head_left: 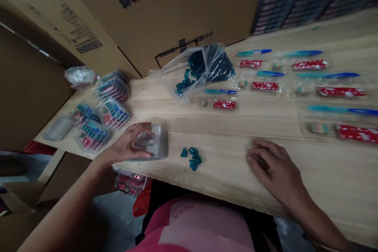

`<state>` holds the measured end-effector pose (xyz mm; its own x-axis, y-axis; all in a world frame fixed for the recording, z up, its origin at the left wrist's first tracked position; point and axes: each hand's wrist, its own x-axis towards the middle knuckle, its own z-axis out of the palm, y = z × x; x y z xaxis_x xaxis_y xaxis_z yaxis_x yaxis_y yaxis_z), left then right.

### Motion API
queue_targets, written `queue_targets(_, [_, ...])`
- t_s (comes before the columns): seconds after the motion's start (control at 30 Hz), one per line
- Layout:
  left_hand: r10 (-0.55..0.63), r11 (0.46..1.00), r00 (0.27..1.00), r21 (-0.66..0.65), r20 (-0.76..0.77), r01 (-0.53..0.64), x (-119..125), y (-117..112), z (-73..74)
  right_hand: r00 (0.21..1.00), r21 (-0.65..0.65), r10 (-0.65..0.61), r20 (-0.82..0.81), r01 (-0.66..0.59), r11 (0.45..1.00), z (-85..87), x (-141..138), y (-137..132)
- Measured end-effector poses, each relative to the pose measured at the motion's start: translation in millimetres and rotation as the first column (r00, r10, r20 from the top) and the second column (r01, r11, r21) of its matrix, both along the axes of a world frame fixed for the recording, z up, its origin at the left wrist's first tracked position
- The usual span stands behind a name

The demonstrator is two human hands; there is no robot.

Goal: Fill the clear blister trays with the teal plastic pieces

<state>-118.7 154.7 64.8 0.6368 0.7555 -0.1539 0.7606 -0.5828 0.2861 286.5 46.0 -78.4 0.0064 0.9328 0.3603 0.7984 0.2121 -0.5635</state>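
My left hand [130, 145] grips a stack of clear plastic trays [156, 141] lying on the wooden table [224, 126], fingers curled over its edge. My right hand [273, 169] rests on the table to the right, fingers bent down with their tips on the wood; something small may lie under them, but I cannot make it out. Between the hands sits a small heap of teal square pieces [192, 156]. Farther back an open clear bag [203, 67] holds many more teal pieces.
Filled clear packs with blue pens and red strips [265, 85] lie in rows at the right. Stacks of finished packs [113, 86] sit at the left end. Large cardboard boxes [165, 12] stand behind the table. More packs [130, 183] lie below the table's edge.
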Motion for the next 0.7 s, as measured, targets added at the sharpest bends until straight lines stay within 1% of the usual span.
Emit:
queue_targets(0.1, [-0.007,0.999,1.000,0.049,0.015,0.006,-9.2,7.1,-7.0,0.999,-0.026,0.032,-0.010,-0.032,0.999,10.4,4.2,2.4])
queue_targets(0.17, [-0.014,0.997,1.000,0.076,0.026,0.012,-13.8,11.8,-11.2,0.994,-0.104,0.109,-0.003,-0.108,0.989,24.4,5.8,10.7])
queue_targets(0.23, [-0.027,0.994,0.999,0.106,0.034,0.023,-16.5,15.8,-14.0,0.979,-0.185,0.199,0.035,-0.189,0.964,40.5,2.2,27.6])
queue_targets(0.27, [-0.037,0.992,0.999,0.118,0.033,0.033,-17.4,17.4,-15.0,0.971,-0.199,0.228,0.068,-0.210,0.957,47.5,-2.0,39.5])
queue_targets(0.3, [-0.053,0.990,0.998,0.132,0.032,0.048,-18.2,18.7,-15.8,0.965,-0.184,0.235,0.112,-0.213,0.960,53.1,-7.5,53.3])
queue_targets(0.33, [-0.069,0.987,0.997,0.150,0.034,0.063,-19.1,19.4,-16.6,0.965,-0.147,0.213,0.154,-0.191,0.970,56.7,-13.8,68.3])
queue_targets(0.37, [-0.082,0.983,0.996,0.171,0.043,0.073,-19.9,19.5,-17.7,0.960,-0.122,0.201,0.195,-0.180,0.976,58.0,-20.1,83.5])
queue_targets(0.4, [-0.090,0.978,0.994,0.192,0.060,0.077,-20.8,19.0,-19.2,0.950,-0.128,0.207,0.233,-0.181,0.975,57.3,-25.7,98.0])
queue_targets(0.47, [-0.082,0.974,0.990,0.220,0.111,0.056,-21.8,15.2,-22.9,0.935,-0.193,0.235,0.264,-0.188,0.963,51.0,-33.1,120.5])
queue_targets(0.5, [-0.067,0.973,0.988,0.227,0.141,0.034,-21.7,11.9,-24.5,0.930,-0.225,0.251,0.267,-0.193,0.955,46.7,-34.8,127.3])
queue_targets(0.57, [-0.046,0.978,0.983,0.207,0.179,0.008,-19.1,3.3,-25.5,0.932,-0.243,0.244,0.269,-0.180,0.953,39.0,-35.7,130.8])
queue_targets(0.6, [-0.047,0.983,0.983,0.184,0.179,0.014,-16.6,-1.2,-24.3,0.935,-0.223,0.225,0.275,-0.166,0.961,36.6,-36.3,128.3])
queue_targets(0.67, [-0.082,0.990,0.985,0.128,0.155,0.062,-9.3,-8.8,-18.5,0.940,-0.147,0.198,0.277,-0.162,0.976,36.2,-41.6,117.1])
queue_targets(0.7, [-0.109,0.991,0.985,0.096,0.133,0.097,-4.8,-11.4,-14.5,0.941,-0.111,0.215,0.262,-0.192,0.975,37.9,-47.4,109.3])
